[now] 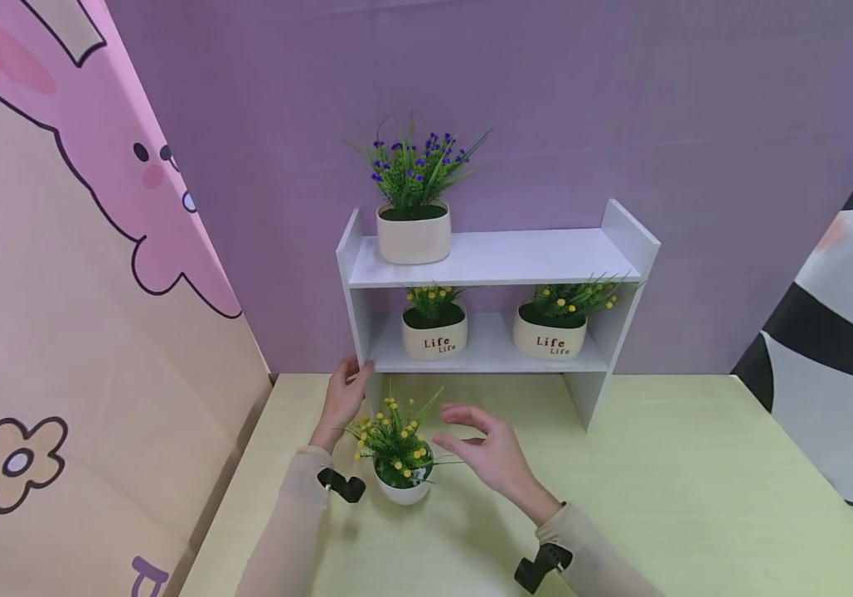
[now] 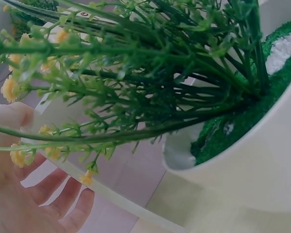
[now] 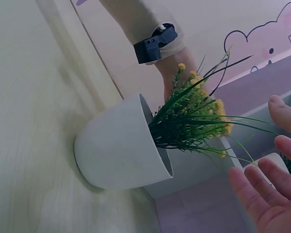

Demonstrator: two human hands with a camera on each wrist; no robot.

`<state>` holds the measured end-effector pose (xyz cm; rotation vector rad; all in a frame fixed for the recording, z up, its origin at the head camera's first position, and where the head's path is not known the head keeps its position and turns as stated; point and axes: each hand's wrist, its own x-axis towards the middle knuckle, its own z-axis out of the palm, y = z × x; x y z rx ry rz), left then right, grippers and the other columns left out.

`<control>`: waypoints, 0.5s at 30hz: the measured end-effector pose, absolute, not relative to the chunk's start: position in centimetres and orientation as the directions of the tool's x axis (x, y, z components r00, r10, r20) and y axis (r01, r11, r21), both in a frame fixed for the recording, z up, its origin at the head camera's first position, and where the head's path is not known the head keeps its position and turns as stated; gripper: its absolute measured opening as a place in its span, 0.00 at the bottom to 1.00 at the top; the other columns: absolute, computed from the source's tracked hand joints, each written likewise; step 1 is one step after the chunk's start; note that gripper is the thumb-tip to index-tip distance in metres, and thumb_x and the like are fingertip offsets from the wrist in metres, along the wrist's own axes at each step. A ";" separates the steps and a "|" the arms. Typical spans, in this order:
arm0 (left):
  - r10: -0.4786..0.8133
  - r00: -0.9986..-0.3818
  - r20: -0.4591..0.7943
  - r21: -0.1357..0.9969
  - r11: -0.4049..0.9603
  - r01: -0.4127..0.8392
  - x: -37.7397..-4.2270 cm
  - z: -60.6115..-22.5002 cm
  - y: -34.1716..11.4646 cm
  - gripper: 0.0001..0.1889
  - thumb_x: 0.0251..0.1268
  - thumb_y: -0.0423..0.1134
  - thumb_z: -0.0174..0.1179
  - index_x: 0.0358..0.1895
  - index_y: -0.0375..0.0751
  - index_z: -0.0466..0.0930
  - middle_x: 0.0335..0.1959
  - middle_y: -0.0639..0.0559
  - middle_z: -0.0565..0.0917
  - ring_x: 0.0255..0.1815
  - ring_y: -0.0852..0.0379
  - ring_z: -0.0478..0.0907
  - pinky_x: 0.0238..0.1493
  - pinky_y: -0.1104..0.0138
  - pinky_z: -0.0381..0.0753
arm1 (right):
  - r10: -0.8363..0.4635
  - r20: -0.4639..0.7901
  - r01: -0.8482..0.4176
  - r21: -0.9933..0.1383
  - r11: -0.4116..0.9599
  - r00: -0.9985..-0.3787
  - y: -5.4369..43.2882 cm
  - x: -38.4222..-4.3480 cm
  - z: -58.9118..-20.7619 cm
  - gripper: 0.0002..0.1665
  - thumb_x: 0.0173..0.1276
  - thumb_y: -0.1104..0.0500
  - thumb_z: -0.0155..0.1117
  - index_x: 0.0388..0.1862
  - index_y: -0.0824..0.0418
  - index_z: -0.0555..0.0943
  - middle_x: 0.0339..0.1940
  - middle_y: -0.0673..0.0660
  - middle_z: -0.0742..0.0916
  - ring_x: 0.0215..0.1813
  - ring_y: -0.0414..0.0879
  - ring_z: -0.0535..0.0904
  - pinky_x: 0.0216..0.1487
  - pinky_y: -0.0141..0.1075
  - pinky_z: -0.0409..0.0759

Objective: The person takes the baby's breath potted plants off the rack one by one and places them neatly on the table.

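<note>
A white two-tier shelf stands at the back of the table. My left hand holds its left side panel low down, thumb at the front edge and fingers along the outer face. A round white pot of yellow flowers stands upright on the table between my hands. My right hand hovers right of the flowers, fingers bent and apart, holding nothing. In the right wrist view, its fingers spread beside the leaf tips. In the left wrist view, the leaves partly cover the panel.
On the top board sits a cream planter of purple flowers. Two "Life" planters with yellow flowers, one left and one right, occupy the lower board. A purple backdrop rises behind; a printed wall borders the left side.
</note>
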<state>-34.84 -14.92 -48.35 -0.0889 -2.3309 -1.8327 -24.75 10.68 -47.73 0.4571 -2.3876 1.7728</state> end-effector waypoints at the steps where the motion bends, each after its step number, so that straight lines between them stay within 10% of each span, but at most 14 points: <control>1: -0.061 -0.983 0.176 0.956 0.247 0.156 -35.1 -48.7 -15.0 0.29 0.87 0.46 0.51 0.79 0.32 0.65 0.75 0.27 0.72 0.74 0.29 0.72 0.67 0.37 0.77 | -0.162 0.283 -0.318 -0.910 0.265 -0.945 10.7 -24.8 -47.6 0.22 0.66 0.57 0.81 0.58 0.58 0.88 0.64 0.56 0.89 0.66 0.55 0.85 0.55 0.36 0.88; 15: -0.028 -0.988 0.155 0.962 0.233 0.144 -35.2 -48.8 -15.4 0.29 0.87 0.46 0.52 0.80 0.33 0.63 0.77 0.28 0.70 0.75 0.29 0.72 0.64 0.40 0.78 | -0.184 0.314 -0.358 -0.880 0.313 -0.932 11.3 -25.4 -45.2 0.23 0.69 0.55 0.79 0.61 0.58 0.86 0.64 0.58 0.89 0.66 0.57 0.85 0.57 0.38 0.88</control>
